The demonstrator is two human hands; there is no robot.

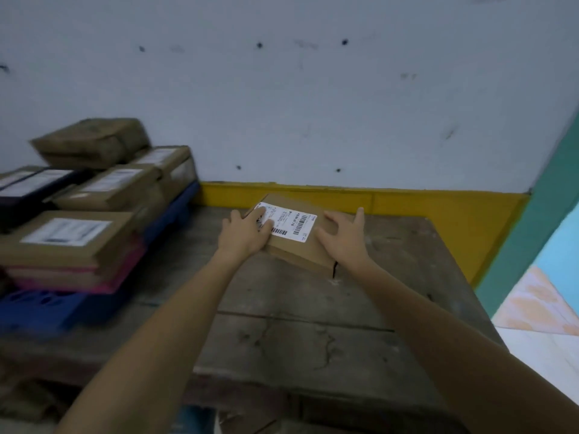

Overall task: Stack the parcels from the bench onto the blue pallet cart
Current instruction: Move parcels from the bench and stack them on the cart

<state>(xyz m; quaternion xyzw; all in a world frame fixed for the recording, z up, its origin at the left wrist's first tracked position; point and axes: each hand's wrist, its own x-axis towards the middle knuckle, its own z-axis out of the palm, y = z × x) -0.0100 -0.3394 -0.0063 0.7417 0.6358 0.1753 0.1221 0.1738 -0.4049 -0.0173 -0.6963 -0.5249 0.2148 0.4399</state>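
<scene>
While the fingers (pixel 265 226) of the left hand (pixel 242 236) are bending over the label end of the brown parcel (pixel 297 203), those of the right hand (pixel 344 242) are lying splayed and apart on its bare end, thumb stuck out. I cannot tell whether the left hand is gripping or only resting. The parcel is sitting flat on the wooden tabletop (pixel 282 308), near the back wall, and is not yet coming up. It is the only parcel showing on the tabletop, so the job seems to be nearing its end. Just to the left, the blue pallet cart (pixel 178 211) is already carrying the stacked parcels (pixel 103 186), several piles deep. This one is still waiting to be lifted and carried across onto that load.
</scene>
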